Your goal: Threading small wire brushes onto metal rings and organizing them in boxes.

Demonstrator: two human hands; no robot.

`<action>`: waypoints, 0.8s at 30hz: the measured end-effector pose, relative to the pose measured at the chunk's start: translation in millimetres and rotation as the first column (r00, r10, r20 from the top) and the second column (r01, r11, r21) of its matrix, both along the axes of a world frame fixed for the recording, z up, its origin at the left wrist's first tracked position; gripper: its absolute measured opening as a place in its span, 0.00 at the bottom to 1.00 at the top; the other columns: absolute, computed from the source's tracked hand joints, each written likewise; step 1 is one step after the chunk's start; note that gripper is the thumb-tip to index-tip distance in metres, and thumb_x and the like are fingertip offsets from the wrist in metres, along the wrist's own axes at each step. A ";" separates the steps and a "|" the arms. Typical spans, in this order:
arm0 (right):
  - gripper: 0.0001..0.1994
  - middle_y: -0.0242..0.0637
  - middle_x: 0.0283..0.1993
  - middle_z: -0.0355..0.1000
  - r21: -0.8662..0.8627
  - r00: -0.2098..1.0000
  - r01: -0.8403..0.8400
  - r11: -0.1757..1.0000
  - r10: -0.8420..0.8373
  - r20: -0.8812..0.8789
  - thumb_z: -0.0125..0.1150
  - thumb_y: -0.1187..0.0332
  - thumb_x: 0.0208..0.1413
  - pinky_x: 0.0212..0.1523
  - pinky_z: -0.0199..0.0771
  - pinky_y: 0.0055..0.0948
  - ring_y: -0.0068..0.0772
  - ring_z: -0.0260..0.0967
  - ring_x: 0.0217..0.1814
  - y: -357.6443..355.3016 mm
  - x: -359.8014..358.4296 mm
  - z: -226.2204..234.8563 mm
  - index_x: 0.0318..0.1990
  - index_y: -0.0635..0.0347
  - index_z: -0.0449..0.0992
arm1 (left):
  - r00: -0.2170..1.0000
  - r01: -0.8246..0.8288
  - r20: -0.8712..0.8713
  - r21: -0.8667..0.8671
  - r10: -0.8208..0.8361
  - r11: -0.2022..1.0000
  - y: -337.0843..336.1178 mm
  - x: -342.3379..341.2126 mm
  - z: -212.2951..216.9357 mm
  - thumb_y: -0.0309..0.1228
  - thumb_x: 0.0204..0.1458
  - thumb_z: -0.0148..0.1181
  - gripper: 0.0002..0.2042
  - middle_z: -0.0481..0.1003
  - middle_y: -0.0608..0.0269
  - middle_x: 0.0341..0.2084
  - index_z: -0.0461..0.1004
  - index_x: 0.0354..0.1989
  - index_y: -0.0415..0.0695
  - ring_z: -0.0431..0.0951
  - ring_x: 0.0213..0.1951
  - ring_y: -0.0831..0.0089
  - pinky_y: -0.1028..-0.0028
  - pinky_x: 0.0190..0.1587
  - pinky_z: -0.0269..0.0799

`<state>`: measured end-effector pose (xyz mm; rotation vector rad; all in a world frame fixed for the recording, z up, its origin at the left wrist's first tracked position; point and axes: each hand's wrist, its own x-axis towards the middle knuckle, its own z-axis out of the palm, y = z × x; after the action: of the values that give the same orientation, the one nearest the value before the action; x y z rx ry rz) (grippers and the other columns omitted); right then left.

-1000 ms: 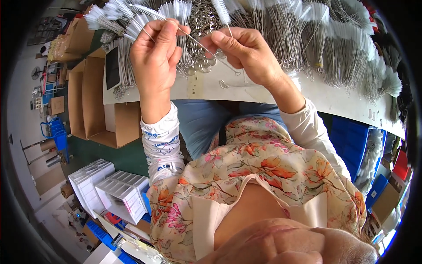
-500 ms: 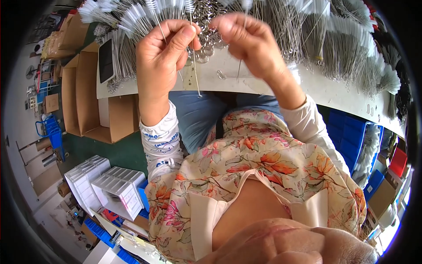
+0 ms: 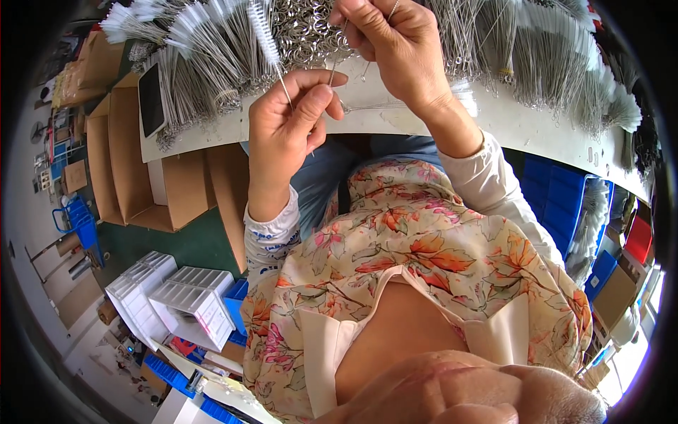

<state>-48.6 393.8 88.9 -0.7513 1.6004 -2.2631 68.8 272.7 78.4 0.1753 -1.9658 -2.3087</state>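
My left hand (image 3: pixel 293 116) is closed around the wire stem of a thin brush (image 3: pixel 263 35), whose white bristle head points up and away. Another thin wire (image 3: pixel 332 73) rises from its fingertips toward my right hand; which brush it belongs to I cannot tell. Higher and to the right, my right hand (image 3: pixel 399 53) is pinched on a twisted wire (image 3: pixel 395 8) that leaves the top of the picture. Just beyond both hands lies a heap of metal rings (image 3: pixel 311 32) on the white table (image 3: pixel 395 120).
Bundles of white-bristled wire brushes lie left (image 3: pixel 212 49) and right (image 3: pixel 526 60) of the rings. At the table's left end is a phone-like device (image 3: pixel 151 101). Open cardboard boxes (image 3: pixel 138 162) and white plastic bins (image 3: pixel 191 300) stand at left, blue bins (image 3: pixel 551 205) below the table at right.
My left hand has moved right and toward me, still gripping a brush. My right hand, blurred before, has shifted slightly up, closer above the left.
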 end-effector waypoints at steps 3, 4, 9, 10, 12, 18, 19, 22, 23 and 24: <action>0.14 0.26 0.18 0.63 -0.008 0.997 0.070 0.998 -0.070 -0.016 0.51 0.63 0.60 0.20 0.56 0.16 0.13 0.56 0.21 -0.6 4.4 1.2 0.25 0.63 0.70 | 0.994 -0.092 -0.075 -0.178 0.080 0.980 12.3 4.8 3.3 0.28 0.57 0.51 0.10 0.73 0.65 0.20 0.73 0.42 0.36 0.61 0.14 0.89 0.88 0.15 0.53; 0.14 0.26 0.18 0.63 -0.007 0.998 0.069 0.998 -0.069 -0.016 0.51 0.63 0.60 0.20 0.56 0.16 0.13 0.56 0.21 -0.3 3.2 -1.7 0.25 0.63 0.70 | 0.988 -0.132 -0.112 -0.260 0.106 0.957 15.2 5.2 3.4 0.29 0.57 0.50 0.10 0.73 0.67 0.19 0.73 0.42 0.37 0.60 0.15 0.90 0.88 0.16 0.52; 0.14 0.27 0.18 0.63 -0.123 0.989 0.116 0.986 -0.125 -0.073 0.52 0.66 0.59 0.18 0.55 0.16 0.13 0.56 0.20 0.4 4.8 -4.0 0.22 0.62 0.68 | 0.977 -0.163 -0.183 -0.284 0.114 0.945 18.2 5.7 0.9 0.27 0.57 0.51 0.09 0.74 0.68 0.20 0.73 0.42 0.38 0.60 0.15 0.90 0.88 0.17 0.54; 0.14 0.27 0.18 0.63 -0.121 0.989 0.117 0.986 -0.127 -0.073 0.52 0.66 0.59 0.18 0.55 0.16 0.13 0.56 0.20 1.6 4.5 -4.9 0.22 0.62 0.68 | 0.974 -0.192 -0.182 -0.334 0.137 0.923 19.1 5.1 0.8 0.27 0.56 0.51 0.09 0.74 0.68 0.20 0.74 0.41 0.38 0.60 0.15 0.90 0.87 0.17 0.54; 0.13 0.28 0.18 0.63 -0.154 0.936 0.165 0.974 -0.204 -0.288 0.53 0.69 0.58 0.16 0.54 0.17 0.14 0.56 0.18 4.5 4.0 -7.5 0.21 0.62 0.67 | 0.971 -0.212 -0.179 -0.318 0.161 0.924 21.8 3.0 -1.4 0.26 0.56 0.51 0.08 0.74 0.67 0.20 0.74 0.41 0.37 0.60 0.15 0.90 0.87 0.17 0.54; 0.14 0.28 0.16 0.63 -0.098 0.853 0.262 0.960 -0.277 -0.442 0.56 0.69 0.57 0.15 0.53 0.18 0.14 0.56 0.16 7.5 6.3 -5.7 0.20 0.63 0.67 | 0.972 -0.215 -0.154 -0.278 0.178 0.936 25.3 0.4 -4.7 0.24 0.56 0.50 0.09 0.71 0.61 0.20 0.72 0.41 0.32 0.59 0.14 0.89 0.87 0.15 0.51; 0.14 0.28 0.16 0.63 -0.075 0.896 0.262 0.962 -0.271 -0.351 0.56 0.69 0.57 0.15 0.53 0.18 0.14 0.56 0.16 8.3 4.9 -6.7 0.20 0.63 0.67 | 0.989 -0.148 -0.046 -0.183 0.142 0.972 25.3 2.3 -0.7 0.23 0.56 0.49 0.09 0.71 0.60 0.20 0.71 0.42 0.32 0.60 0.14 0.88 0.87 0.15 0.52; 0.15 0.25 0.14 0.61 -0.110 0.991 0.109 0.988 -0.117 -0.068 0.51 0.63 0.60 0.15 0.50 0.15 0.12 0.53 0.15 11.0 -5.2 -3.1 0.23 0.62 0.71 | 0.997 0.068 -0.041 0.167 -0.062 0.984 10.6 9.5 -10.7 0.27 0.57 0.50 0.10 0.74 0.59 0.22 0.72 0.41 0.33 0.66 0.15 0.84 0.85 0.15 0.59; 0.15 0.24 0.14 0.61 -0.102 0.998 0.054 0.993 -0.055 -0.010 0.51 0.62 0.60 0.15 0.49 0.14 0.11 0.53 0.15 15.2 -11.2 -2.4 0.24 0.61 0.71 | 0.988 0.154 -0.062 0.344 -0.142 0.926 9.1 8.9 -11.7 0.29 0.58 0.50 0.11 0.74 0.58 0.22 0.72 0.41 0.32 0.65 0.13 0.83 0.85 0.14 0.59; 0.15 0.24 0.15 0.61 -0.073 0.996 0.085 0.994 -0.085 0.002 0.51 0.62 0.60 0.15 0.49 0.14 0.11 0.53 0.16 15.4 -7.5 3.5 0.24 0.61 0.72 | 0.991 0.135 -0.041 0.323 -0.129 0.937 10.3 9.5 -11.5 0.31 0.58 0.49 0.13 0.74 0.58 0.21 0.72 0.42 0.33 0.63 0.12 0.84 0.86 0.14 0.57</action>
<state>-56.2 409.2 92.4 -0.7150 1.5868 -2.3933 78.3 283.0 66.9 0.0461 -1.6191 -2.6983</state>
